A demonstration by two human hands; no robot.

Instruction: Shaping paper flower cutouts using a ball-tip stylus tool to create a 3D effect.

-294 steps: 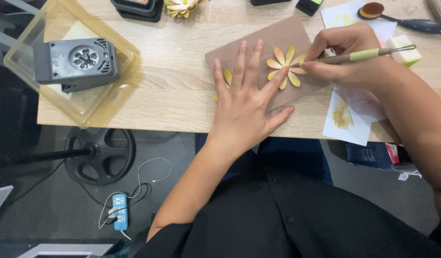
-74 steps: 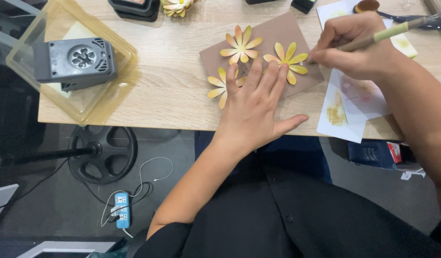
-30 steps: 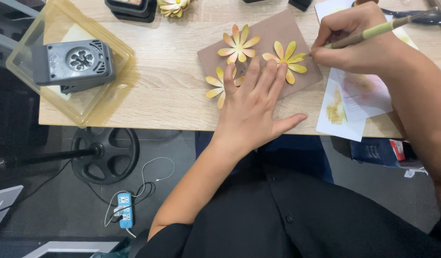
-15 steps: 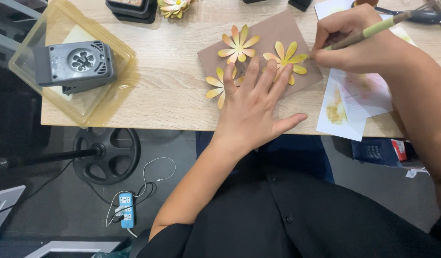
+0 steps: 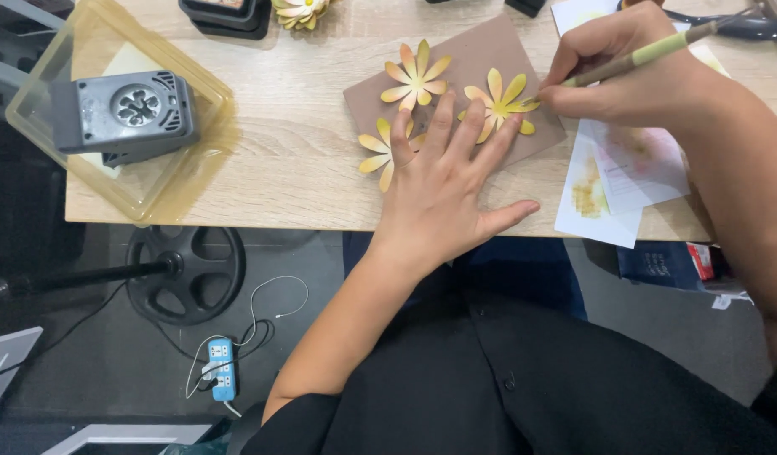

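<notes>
My left hand (image 5: 449,187) lies flat, fingers spread, on a brown card (image 5: 456,69) near the wooden table's front edge. Its fingertips pin a yellow paper flower (image 5: 499,99) on the card. My right hand (image 5: 626,69) grips a green-handled brush (image 5: 649,56), and the brush tip touches that flower's right side. A second yellow flower (image 5: 415,77) rests on the card's upper part. A third flower (image 5: 380,152) lies partly under my left fingers, half off the card.
A clear plastic tray (image 5: 43,105) at the left holds a grey flower-shaped paper punch (image 5: 123,114). White paper sheets (image 5: 603,181) with yellow and pink smears lie under my right wrist. A black tray (image 5: 228,15) and another flower (image 5: 300,10) sit at the back edge.
Two more flowers have come into sight on and beside the card since the earliest frame. Over the last second both hands stay put, with the brush still at the right flower.
</notes>
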